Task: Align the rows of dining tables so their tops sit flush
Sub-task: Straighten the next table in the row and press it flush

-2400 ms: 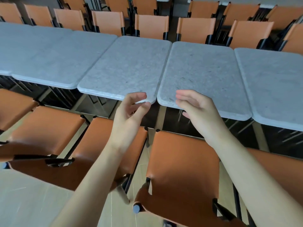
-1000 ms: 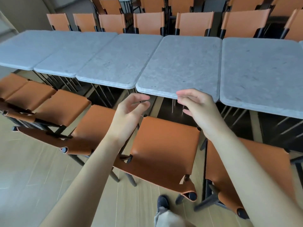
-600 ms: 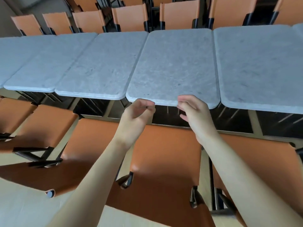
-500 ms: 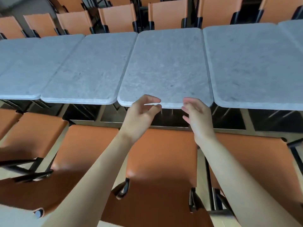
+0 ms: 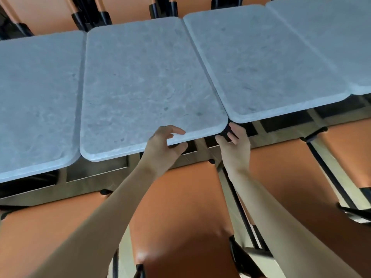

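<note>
— Rows of grey stone-look tables ran across the room, orange chairs (image 5: 180, 207) tucked in on both sides. Where was the one being moved?

— Straight ahead: the middle table (image 5: 144, 83). Its near edge sat closer to the person than the right table (image 5: 267, 67), so the fronts did not line up. Only a thin seam parted those two tops.

— What could have gone wrong from there?

— As I judged it, a pinch. The right hand (image 5: 235, 145) was at the corner where the two tops met, fingers reaching up under it. A sideways shove could have closed that seam on them. A hard push might also have overshot the line, or skewed the table, since both hands were near one corner.

— And the hands?

— The left hand (image 5: 162, 145) had curled fingers on top of the near edge and the thumb below it, so it gripped the slab. The right was palm-up below the corner, fingers loosely spread; whether it held the underside I couldn't tell. Both forearms reached forward over a chair seat.
</note>
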Available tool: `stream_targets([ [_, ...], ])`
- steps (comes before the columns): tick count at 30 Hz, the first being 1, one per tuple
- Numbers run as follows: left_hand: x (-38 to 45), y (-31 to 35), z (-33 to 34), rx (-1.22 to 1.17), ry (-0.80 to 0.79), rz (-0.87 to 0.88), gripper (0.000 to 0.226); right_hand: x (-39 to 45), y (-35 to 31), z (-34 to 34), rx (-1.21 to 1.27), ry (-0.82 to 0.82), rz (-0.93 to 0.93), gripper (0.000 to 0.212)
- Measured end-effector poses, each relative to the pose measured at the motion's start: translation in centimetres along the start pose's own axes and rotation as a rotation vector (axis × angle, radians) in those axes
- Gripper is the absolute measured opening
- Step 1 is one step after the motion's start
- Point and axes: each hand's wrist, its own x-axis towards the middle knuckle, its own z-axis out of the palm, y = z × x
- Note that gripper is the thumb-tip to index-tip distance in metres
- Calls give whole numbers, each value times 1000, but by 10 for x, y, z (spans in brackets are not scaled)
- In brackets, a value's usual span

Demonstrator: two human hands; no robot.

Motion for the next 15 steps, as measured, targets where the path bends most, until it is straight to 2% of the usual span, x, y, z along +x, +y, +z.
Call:
stream_targets([
  [4, 39, -36, -5, 102, -42, 21, 33, 30, 19, 17, 45, 223, 91, 78],
  [10, 94, -89, -3, 271, -45, 38, 43, 95, 44, 46, 185, 549, 148, 67],
  [15, 124, -118, 6, 489, -95, 111, 59, 149, 61, 75, 460, 764, 289, 63],
])
